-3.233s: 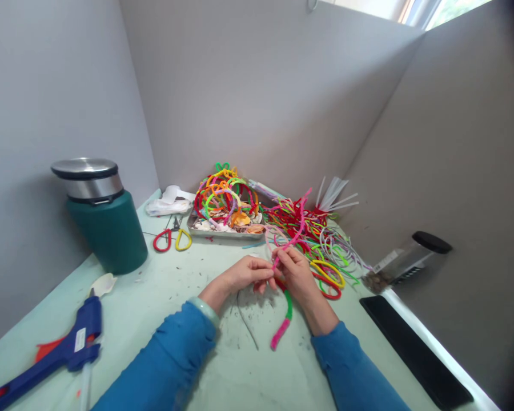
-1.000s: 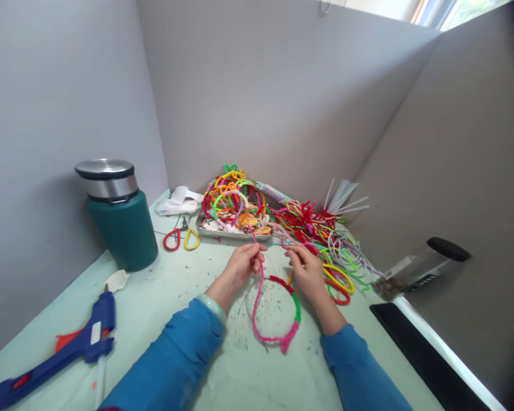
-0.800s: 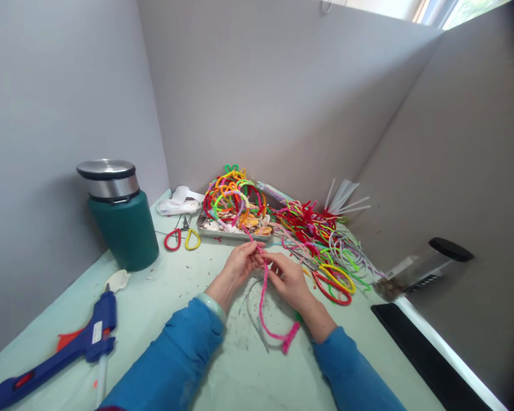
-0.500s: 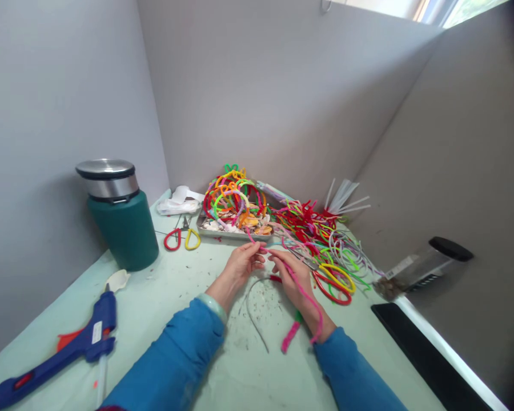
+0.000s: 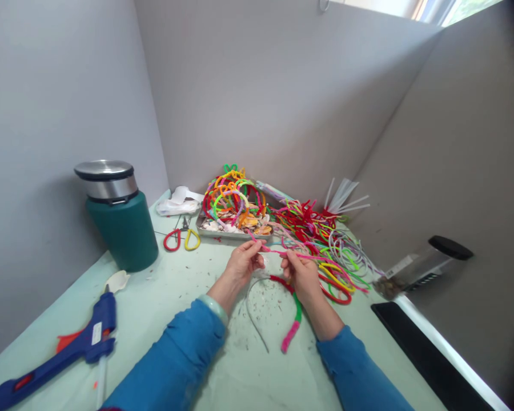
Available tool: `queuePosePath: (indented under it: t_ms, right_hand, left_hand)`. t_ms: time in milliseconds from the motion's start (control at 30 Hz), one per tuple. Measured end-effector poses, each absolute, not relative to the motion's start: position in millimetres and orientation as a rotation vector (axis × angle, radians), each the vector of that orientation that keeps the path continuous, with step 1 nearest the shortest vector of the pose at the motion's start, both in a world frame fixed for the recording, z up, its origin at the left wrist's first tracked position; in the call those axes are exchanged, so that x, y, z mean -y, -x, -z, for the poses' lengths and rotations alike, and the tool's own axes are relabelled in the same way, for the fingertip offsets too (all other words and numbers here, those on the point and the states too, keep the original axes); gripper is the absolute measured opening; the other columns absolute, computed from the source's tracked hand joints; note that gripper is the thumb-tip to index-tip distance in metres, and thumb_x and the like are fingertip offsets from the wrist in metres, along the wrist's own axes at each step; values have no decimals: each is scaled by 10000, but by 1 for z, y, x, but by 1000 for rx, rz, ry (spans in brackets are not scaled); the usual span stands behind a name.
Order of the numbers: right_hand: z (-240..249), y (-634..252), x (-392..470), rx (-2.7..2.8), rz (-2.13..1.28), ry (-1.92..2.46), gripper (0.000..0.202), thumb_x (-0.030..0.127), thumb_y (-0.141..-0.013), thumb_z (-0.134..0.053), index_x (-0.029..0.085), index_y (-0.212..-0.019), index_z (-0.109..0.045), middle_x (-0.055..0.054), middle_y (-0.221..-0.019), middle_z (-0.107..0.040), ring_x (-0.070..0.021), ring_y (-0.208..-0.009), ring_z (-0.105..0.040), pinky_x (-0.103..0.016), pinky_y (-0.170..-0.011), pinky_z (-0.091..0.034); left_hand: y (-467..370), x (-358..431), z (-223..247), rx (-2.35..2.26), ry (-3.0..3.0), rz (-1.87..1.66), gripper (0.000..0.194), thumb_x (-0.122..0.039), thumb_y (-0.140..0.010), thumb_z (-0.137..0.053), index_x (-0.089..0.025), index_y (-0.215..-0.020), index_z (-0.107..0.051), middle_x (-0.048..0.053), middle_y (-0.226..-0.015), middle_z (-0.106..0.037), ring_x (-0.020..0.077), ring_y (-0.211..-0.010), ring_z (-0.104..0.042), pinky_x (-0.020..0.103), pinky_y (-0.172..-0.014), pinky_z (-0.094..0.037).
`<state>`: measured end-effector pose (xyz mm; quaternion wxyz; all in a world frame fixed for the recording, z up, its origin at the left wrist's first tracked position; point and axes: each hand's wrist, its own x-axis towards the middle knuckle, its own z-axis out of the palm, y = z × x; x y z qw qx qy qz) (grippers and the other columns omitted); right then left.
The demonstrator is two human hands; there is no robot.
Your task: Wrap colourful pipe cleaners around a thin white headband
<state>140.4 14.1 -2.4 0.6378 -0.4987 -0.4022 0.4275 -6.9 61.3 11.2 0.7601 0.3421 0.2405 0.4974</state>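
A pink pipe cleaner stretches between my two hands over the table. My left hand pinches it near its left end, beside the tray. The fingers of my right hand are closed on it farther right, and its long tail runs off to the right above the scissors. Below my hands lies a thin headband, its right side wrapped in red, green and pink, its left side bare.
Behind my hands, a metal tray holds colourful wrapped hoops. Pipe cleaners and red-yellow scissors lie right. At left are a green flask, a blue glue gun and smaller scissors. A clear jar is at far right.
My right hand has moved right, away from my left, along the pink pipe cleaner. Its tail has swung from across my right wrist out to the right, and more of the headband shows.
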Motion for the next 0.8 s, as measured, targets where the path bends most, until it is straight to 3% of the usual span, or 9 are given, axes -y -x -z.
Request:
queuePosePath:
  t_ms: [100, 300, 500, 800]
  right_hand:
    - [2, -142, -13, 900, -1008, 1123, 328, 439, -743, -626, 125, -646, -635, 0, -503, -568, -54, -349, -411, -187, -341, -277]
    - [-2, -141, -13, 863, -1015, 1093, 335, 462, -728, -632, 135, -661, -614, 5, -523, -567, -62, -366, -429, -186, -337, -293]
    - [-7, -131, -10, 986, -1017, 1089, 268, 399, -680, -692, 169, -790, -609, 6, -665, -627, -70, -425, -466, -189, -377, -328]
    - [0, -141, -14, 958, -956, 1096, 289, 442, -687, -676, 162, -686, -606, 6, -593, -593, -73, -419, -442, -200, -385, -318]
  left_hand:
    - [8, -63, -12, -553, -708, -1166, 364, -315, -597, -766, -115, -861, -617, -14, -701, -620, 40, -420, -496, 186, -421, -424]
    - [11, -66, -12, -598, -660, -1233, 349, -314, -553, -789, -124, -774, -597, -71, -522, -516, 44, -398, -467, 181, -412, -403]
    - [7, -61, -12, -592, -799, -1182, 335, -333, -591, -759, -114, -789, -601, 4, -698, -638, 33, -400, -475, 176, -409, -388]
    - [7, -55, -12, -593, -1055, -998, 345, -425, -661, -683, -115, -795, -611, 65, -770, -663, 75, -443, -513, 232, -467, -447]
